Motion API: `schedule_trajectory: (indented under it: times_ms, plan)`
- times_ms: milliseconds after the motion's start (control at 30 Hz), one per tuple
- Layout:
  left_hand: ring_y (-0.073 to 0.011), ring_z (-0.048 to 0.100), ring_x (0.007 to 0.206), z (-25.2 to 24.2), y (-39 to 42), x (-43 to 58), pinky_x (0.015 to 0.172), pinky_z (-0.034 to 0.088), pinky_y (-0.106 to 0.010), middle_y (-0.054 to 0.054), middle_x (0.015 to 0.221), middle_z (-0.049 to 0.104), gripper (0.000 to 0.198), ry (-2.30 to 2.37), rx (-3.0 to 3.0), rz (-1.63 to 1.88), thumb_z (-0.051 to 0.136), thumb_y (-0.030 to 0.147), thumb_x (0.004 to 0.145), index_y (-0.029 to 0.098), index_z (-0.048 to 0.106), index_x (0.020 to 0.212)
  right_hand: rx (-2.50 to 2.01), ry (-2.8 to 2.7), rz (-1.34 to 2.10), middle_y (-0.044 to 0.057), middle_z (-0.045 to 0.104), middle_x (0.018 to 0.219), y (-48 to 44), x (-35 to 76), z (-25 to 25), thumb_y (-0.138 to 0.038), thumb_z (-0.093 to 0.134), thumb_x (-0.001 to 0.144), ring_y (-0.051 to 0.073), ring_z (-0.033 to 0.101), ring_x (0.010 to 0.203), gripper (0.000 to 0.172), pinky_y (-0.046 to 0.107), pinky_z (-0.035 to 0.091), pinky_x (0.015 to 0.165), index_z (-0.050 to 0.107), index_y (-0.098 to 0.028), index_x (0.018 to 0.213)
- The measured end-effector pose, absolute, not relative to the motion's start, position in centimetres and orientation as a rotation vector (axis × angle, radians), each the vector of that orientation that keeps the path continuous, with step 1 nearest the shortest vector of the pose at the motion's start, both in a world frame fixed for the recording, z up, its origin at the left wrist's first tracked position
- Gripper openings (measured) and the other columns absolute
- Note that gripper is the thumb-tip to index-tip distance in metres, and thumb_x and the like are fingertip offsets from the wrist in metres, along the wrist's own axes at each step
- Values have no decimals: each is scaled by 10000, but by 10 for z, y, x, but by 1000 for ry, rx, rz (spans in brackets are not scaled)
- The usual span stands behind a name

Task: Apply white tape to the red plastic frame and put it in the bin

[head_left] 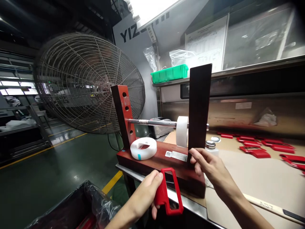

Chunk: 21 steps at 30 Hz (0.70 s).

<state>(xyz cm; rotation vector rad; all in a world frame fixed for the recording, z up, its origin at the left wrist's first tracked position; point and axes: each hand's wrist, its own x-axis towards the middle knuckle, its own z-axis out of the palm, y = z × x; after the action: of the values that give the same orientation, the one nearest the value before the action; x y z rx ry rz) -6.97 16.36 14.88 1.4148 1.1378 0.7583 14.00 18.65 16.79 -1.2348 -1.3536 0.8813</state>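
A workbench with a tan mat (pixel 257 181) and a steel edge (pixel 181 198) stands on a green factory floor (pixel 59 168) marked with yellow lines. The left hand (pixel 143 195) is closed around the side of a red open-framed piece (pixel 162 190), holding it just off the bench edge, in front of a fixture. The piece is a flat rectangular loop with a long window.

The right hand (pixel 205 162) is open, fingers and thumb spread apart, right at the foot of the fixture's dark upright (pixel 199 105).

That upright and a red drilled post (pixel 122 111) carry a steel rod (pixel 152 123) with a white roll (pixel 181 131) on it. A white ring (pixel 143 148) with a blue mark lies on the red base (pixel 152 156), near labels (pixel 176 156). More red frames (pixel 254 152) lie on the mat beyond a metal-capped jar (pixel 210 146). A black-lined bin (pixel 95 203) sits below left, a large fan (pixel 83 82) stands behind, and a green tray (pixel 169 73) rests on a shelf.
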Motion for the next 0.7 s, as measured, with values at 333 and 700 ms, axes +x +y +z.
schedule_trajectory:
  times_ms: [333,700]
  plan:
    - [-74,420,291,168,197,-77,249,313,-135,73,474,475,449,1121,1516,802,360,624,878,187,463,890,-1145,-1278,907,-54,422,472,191,120,171,-689,643,667,64,366,461,533,200,308,474,512,-172,651]
    - [-105,489,420,186,200,-56,284,395,-173,19,582,517,565,1028,1641,698,341,719,822,170,473,857,-1265,-1273,1034,-66,342,442,122,103,148,-694,586,719,66,315,429,523,202,285,445,525,-180,644]
